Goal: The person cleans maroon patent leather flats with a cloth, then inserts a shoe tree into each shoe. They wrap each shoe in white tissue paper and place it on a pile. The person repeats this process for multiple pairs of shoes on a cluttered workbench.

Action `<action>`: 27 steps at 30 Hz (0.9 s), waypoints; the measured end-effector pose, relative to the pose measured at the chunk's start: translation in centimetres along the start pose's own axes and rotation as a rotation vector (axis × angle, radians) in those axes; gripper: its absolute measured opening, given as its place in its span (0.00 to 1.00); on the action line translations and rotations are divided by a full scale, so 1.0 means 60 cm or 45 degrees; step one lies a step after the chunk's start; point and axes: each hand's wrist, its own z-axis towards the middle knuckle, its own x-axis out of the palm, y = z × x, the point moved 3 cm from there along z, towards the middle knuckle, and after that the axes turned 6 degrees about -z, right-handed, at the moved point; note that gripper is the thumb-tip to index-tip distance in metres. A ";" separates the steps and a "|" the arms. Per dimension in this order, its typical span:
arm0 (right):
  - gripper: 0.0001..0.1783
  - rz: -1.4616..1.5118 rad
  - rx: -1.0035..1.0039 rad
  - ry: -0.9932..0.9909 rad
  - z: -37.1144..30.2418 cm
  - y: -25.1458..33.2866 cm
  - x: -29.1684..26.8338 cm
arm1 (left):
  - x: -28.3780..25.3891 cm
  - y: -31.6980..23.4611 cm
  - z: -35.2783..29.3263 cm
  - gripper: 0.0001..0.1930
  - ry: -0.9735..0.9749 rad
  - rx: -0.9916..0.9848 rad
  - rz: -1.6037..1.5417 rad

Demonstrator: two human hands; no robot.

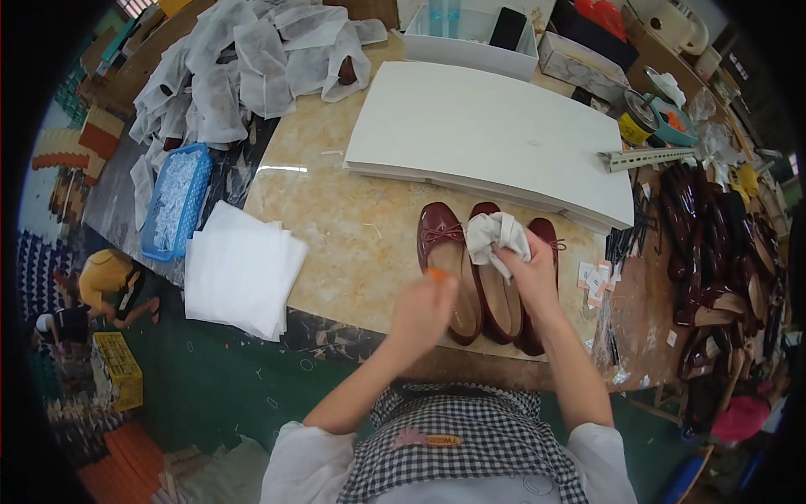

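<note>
Three dark red patent ballet flats [441, 227] with thin bows and beige insoles stand side by side at the table's front edge, toes pointing away from me. My right hand [533, 273] is closed on a crumpled white cloth [495, 237], which hangs over the middle shoe and hides part of it. Over the left shoe, my left hand [426, 309] is closed with a small orange object [437, 274] sticking out at the fingertips. Motion blurs this hand, and the object's kind cannot be made out.
White sheets [239, 273] lie stacked at left beside a blue basket [201, 189] of small clear packets. Wrapped shoes [260, 63] pile up far left. A stack of white boards [495, 126] spans the back. Loose shoes [714, 252] heap at right, near small tags [596, 281].
</note>
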 end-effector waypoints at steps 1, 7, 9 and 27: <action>0.18 -0.188 -0.147 0.042 0.005 0.004 0.007 | 0.011 -0.010 -0.016 0.11 -0.044 0.188 0.114; 0.09 -1.428 -0.656 0.087 0.063 -0.052 0.129 | 0.083 -0.037 -0.052 0.08 -0.074 0.643 0.460; 0.10 -1.564 -0.634 0.109 0.068 -0.037 0.139 | 0.077 -0.033 -0.045 0.08 -0.112 0.665 0.445; 0.12 -0.995 0.393 -0.826 -0.060 -0.157 -0.397 | -0.035 0.021 -0.041 0.14 -0.461 0.195 0.097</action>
